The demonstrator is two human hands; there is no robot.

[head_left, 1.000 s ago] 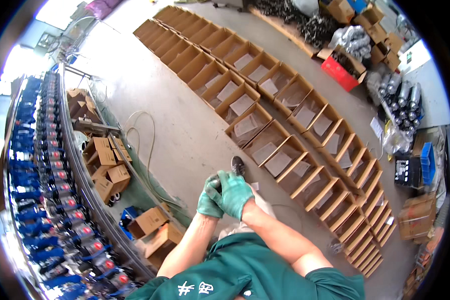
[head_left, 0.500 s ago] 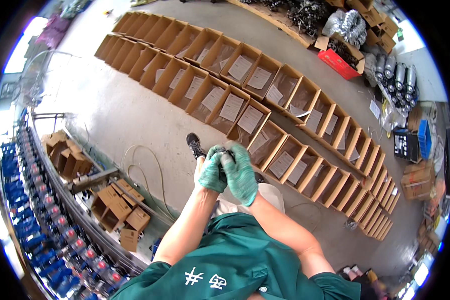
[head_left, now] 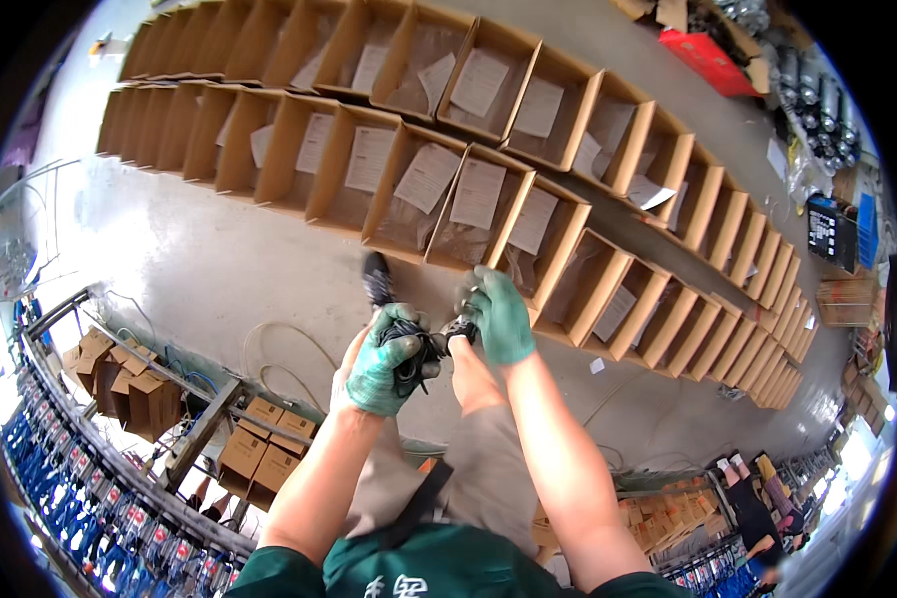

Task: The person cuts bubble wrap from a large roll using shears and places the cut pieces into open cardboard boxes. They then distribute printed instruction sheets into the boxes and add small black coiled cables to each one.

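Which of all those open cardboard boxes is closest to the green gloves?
The open cardboard box just above the right hand, in the near row. The glove's fingertips nearly overlap its front edge; every other box sits farther along the rows.

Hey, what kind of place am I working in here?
Likely a factory packing floor: rows of open cardboard boxes holding paper sheets lie on the concrete floor, beside a conveyor line of blue products.

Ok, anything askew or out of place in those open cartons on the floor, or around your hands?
Nothing stands out. The open cartons sit in two even rows on the floor, each with a paper sheet inside. The left hand grips a black bundle, which the right hand also touches. None looks spilled or crushed.
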